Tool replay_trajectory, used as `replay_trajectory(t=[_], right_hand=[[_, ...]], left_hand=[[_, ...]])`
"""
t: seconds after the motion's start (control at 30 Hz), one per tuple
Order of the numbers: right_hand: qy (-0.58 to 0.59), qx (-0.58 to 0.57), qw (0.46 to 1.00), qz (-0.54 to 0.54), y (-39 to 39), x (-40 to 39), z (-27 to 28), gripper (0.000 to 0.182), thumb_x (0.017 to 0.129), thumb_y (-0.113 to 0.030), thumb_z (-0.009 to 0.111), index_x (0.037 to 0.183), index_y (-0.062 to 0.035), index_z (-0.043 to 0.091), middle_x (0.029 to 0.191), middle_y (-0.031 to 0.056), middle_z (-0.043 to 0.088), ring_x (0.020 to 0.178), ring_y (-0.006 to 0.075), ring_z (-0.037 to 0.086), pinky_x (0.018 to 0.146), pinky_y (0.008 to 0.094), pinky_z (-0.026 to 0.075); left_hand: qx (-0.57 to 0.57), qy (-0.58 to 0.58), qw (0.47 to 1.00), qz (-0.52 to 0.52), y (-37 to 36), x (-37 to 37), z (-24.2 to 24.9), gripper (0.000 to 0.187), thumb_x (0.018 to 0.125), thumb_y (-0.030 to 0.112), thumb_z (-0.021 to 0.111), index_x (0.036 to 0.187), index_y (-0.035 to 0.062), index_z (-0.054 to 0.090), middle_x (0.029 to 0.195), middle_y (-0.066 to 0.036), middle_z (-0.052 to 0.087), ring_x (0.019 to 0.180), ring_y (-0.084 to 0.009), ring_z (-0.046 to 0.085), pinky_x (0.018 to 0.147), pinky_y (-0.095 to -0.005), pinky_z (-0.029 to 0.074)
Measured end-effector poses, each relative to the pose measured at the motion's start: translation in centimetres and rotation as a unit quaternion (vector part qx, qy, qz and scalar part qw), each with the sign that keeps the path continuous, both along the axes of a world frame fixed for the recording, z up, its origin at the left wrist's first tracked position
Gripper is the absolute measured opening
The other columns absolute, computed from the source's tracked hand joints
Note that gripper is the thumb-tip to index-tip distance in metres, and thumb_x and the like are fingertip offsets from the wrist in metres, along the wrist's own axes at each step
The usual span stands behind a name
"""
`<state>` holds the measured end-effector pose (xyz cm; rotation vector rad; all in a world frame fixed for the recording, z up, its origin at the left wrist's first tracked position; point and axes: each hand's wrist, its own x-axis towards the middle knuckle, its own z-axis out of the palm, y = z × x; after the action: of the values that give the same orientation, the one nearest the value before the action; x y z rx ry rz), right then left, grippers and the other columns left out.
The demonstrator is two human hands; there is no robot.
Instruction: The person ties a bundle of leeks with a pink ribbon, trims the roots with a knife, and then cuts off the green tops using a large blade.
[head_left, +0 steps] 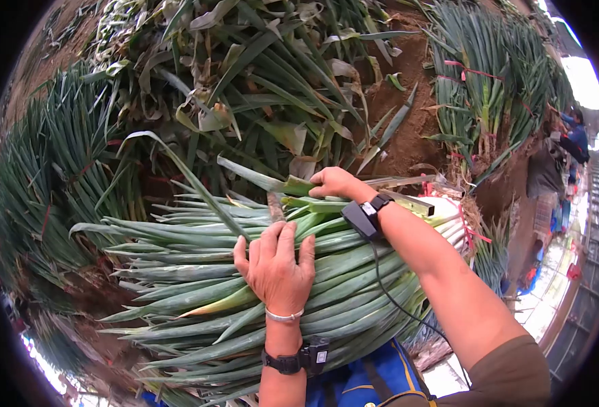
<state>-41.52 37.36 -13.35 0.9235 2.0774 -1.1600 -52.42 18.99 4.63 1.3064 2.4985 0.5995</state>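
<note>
A large bundle of green onions (204, 292) lies across in front of me, leaves to the left, white stems (448, 220) to the right. My left hand (277, 268) rests on the leaves with its fingers forward and thumb apart. One long leaf (184, 173) runs up leftward from beside its fingers. A brown stick-like piece (274, 207) stands just beyond the fingertips. My right hand (338, 184) is closed on a green onion leaf (272, 182) above the bundle; its fingertips are partly hidden.
A pile of loose leaves (245, 81) covers the ground ahead. Tied bundles stand at left (55, 149) and at upper right (489, 74). A square metal bar (414, 205) juts out by my right wrist. Red ties (472, 234) circle the stems. Another person (576, 132) is far right.
</note>
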Motion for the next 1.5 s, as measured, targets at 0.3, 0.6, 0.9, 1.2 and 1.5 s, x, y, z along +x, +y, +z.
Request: replay_trajectory(t=[0.3,0.6,0.9,1.2,1.5], right_hand=[[0.123,0.047,0.984,-0.118,-0.9,-2.8,-0.4,0.027,0.069,-0.03,0.072,0.086,-0.0089,0.072,0.078,0.0121,0.068,0.075,0.0281,0.066,0.07,0.036,0.051],[0.304,-0.124,0.79,-0.518,0.4,-5.9,1.7,0.037,0.09,-0.03,0.061,0.069,0.0,0.067,0.06,0.0008,0.061,0.055,0.0063,0.053,0.053,0.0238,0.042],[0.093,-0.102,0.99,0.004,0.2,-5.4,0.1,0.064,0.071,-0.025,0.073,0.126,0.0002,0.05,0.114,0.0148,0.061,0.103,0.0207,0.058,0.093,0.0309,0.043],[0.097,-0.172,0.976,-0.093,-0.9,-4.6,-0.9,0.033,0.065,-0.02,0.079,0.091,-0.0022,0.07,0.078,0.0077,0.07,0.07,0.0136,0.061,0.07,0.0302,0.049],[0.246,-0.31,0.824,-0.406,0.6,-9.5,1.8,0.028,0.082,-0.024,0.071,0.092,0.0017,0.066,0.078,0.0067,0.066,0.069,0.0118,0.062,0.064,0.0241,0.049]], left_hand=[[0.019,-0.014,1.0,0.015,-0.3,-0.3,-0.8,0.027,0.076,0.031,0.07,0.095,0.0124,0.067,0.099,0.0,0.063,0.09,-0.0185,0.055,0.1,-0.0416,0.028],[0.026,-0.015,0.999,0.021,-0.3,-0.4,-1.2,0.028,0.075,0.029,0.071,0.096,0.0126,0.067,0.099,0.001,0.063,0.089,-0.0181,0.055,0.1,-0.0415,0.028],[0.03,-0.003,0.999,0.021,-0.2,-0.5,-1.4,0.028,0.074,0.03,0.071,0.095,0.0114,0.067,0.098,0.001,0.063,0.084,-0.0167,0.055,0.1,-0.0418,0.031],[0.033,-0.018,0.999,0.029,-0.2,-0.7,-1.7,0.025,0.073,0.029,0.071,0.093,0.0137,0.067,0.098,0.002,0.063,0.087,-0.0168,0.056,0.099,-0.0399,0.03],[0.034,0.003,0.999,0.026,-0.1,-0.6,-2.1,0.024,0.072,0.029,0.071,0.09,0.0119,0.067,0.097,0.001,0.064,0.084,-0.0172,0.055,0.098,-0.0407,0.032]])
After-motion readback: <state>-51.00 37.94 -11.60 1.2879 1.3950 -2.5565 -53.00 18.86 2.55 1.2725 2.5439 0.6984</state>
